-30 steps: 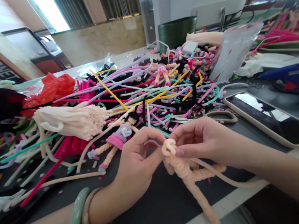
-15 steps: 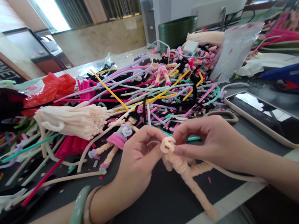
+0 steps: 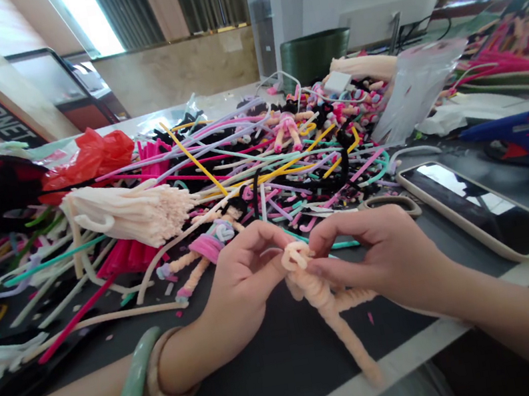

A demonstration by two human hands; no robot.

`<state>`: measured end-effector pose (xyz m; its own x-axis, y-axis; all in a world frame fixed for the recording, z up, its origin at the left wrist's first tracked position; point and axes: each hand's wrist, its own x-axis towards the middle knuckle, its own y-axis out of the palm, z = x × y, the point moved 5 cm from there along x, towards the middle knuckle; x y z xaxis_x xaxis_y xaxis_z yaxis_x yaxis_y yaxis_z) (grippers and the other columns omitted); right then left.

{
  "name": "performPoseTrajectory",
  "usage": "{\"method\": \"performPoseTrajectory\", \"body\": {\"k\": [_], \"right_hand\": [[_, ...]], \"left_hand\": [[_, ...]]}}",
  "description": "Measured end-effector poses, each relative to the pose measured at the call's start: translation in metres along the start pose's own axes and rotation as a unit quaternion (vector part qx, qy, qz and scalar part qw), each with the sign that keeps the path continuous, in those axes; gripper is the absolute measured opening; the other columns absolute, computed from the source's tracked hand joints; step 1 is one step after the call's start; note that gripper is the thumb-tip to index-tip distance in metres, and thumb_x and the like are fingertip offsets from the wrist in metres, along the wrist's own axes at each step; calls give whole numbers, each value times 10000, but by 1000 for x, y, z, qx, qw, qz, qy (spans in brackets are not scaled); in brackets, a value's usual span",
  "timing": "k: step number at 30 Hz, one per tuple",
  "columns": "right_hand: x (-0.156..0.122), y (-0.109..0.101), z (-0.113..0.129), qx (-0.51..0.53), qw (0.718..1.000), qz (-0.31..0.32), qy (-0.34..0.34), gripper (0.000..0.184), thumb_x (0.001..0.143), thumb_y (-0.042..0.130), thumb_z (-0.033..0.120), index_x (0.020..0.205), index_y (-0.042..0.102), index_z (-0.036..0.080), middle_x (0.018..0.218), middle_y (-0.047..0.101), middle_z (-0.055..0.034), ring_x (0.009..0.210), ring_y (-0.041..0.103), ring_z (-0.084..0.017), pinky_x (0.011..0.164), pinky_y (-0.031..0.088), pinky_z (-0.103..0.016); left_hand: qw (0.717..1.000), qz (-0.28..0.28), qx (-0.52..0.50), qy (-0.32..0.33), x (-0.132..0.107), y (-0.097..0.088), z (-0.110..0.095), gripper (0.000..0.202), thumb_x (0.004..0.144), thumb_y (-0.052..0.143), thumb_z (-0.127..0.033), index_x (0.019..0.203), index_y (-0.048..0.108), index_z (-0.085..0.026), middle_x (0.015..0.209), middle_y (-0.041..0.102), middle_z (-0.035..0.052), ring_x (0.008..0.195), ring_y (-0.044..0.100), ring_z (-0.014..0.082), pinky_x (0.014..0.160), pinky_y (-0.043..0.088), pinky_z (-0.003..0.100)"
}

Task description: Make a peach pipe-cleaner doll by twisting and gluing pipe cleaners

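Our left hand and right hand, pinched narrowly on a peach pipe-cleaner doll, a pink-skirted doll just beyond, a phone to the right.

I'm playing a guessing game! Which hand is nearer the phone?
The right hand is nearer: it sits left of the phone, not touching it. The left hand is farther left, beyond the peach pipe-cleaner doll both hands hold.
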<state>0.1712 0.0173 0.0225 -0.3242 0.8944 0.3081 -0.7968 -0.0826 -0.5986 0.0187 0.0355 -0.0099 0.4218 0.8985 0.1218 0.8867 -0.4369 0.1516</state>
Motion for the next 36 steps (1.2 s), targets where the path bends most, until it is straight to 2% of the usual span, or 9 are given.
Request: {"method": "performPoseTrajectory", "body": {"k": [9,16,22,25,28,36], "right_hand": [[0,0,1,25,1000,11,16,100,813,657,242,724,666,196,642,668,33,570,582,-94,526,423,-218],[0,2,-3,60,997,19,42,104,827,647,235,737,673,189,663,657,43,606,574,-79,548,422,-193],[-1,2,-3,65,997,15,45,79,806,642,178,735,677,181,657,652,57,609,568,-59,544,414,-161],[0,4,-3,54,997,19,45,90,804,640,185,722,675,179,640,651,59,593,565,-56,544,419,-157],[0,5,-3,34,998,23,43,96,807,630,190,723,674,179,634,654,56,599,577,-66,560,428,-169],[1,6,-5,6,999,29,28,91,805,601,181,772,685,177,703,687,37,655,613,-99,605,444,-208]], "left_hand": [[1000,11,-2,-6,0,2,-1,94,817,690,-199,821,599,-178,752,645,-11,595,611,97,588,504,214],[1000,14,5,1,0,1,1,67,869,641,-238,868,599,-186,749,588,-35,633,549,58,576,451,148],[1000,7,-8,-4,-1,-2,2,137,928,546,-279,890,620,-171,773,584,-17,702,535,66,656,452,152],[999,21,-9,-28,-3,3,2,132,874,623,-300,889,601,-171,756,591,-17,669,551,76,610,464,166],[998,23,2,-59,-4,7,2,186,794,716,-242,888,570,-176,737,582,-36,637,568,72,555,466,157],[998,22,3,-60,-4,8,2,167,808,707,-222,887,571,-168,753,565,-48,632,562,52,555,497,147]]}}
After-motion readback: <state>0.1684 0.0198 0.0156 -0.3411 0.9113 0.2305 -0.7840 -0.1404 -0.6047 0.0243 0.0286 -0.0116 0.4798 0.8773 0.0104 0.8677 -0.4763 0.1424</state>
